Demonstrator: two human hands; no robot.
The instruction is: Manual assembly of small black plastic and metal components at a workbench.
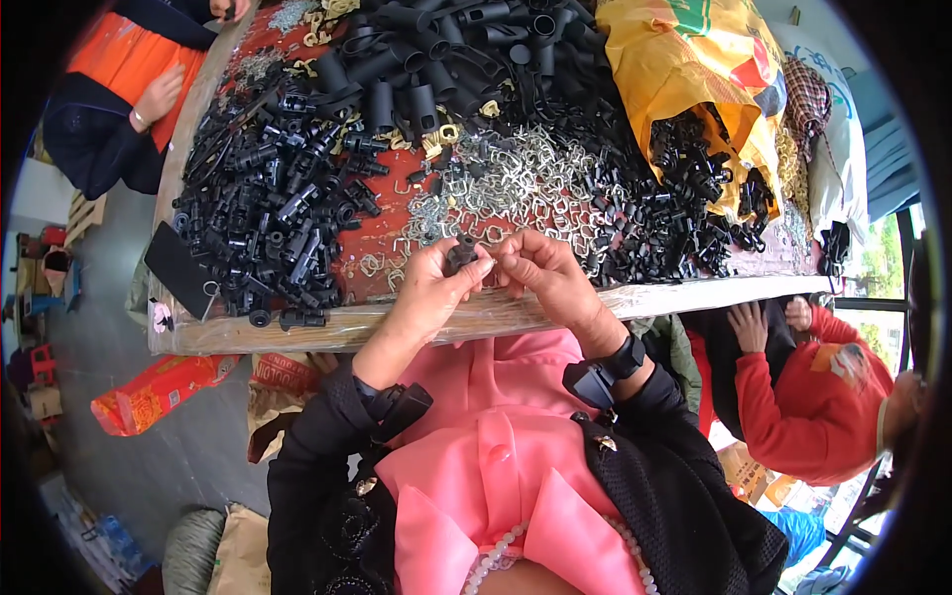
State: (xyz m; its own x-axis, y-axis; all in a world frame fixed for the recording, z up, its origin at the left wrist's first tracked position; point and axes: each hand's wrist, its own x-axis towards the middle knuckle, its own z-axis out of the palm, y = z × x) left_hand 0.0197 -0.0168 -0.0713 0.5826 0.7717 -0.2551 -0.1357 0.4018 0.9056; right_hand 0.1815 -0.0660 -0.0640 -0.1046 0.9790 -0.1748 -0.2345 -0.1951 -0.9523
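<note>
My left hand point(436, 288) is closed around a small black cylindrical plastic part point(460, 255), held upright over the table's near edge. Close beside it, almost touching, my right hand point(550, 278) is pinched at thumb and fingertips; whatever lies in that pinch is too small to name. Just beyond both hands spreads a heap of bent silvery metal clips point(516, 188). To their left is a large pile of black plastic fittings point(288, 198). Smaller black plastic pieces point(654, 228) lie to the right of the clips.
Black tubes point(426, 59) are heaped at the far side. A yellow woven sack point(684, 59) spills black parts at the right. The table's wooden edge point(397, 329) is wrapped in plastic film. Co-workers in orange point(129, 74) and red point(813, 407) are at either side.
</note>
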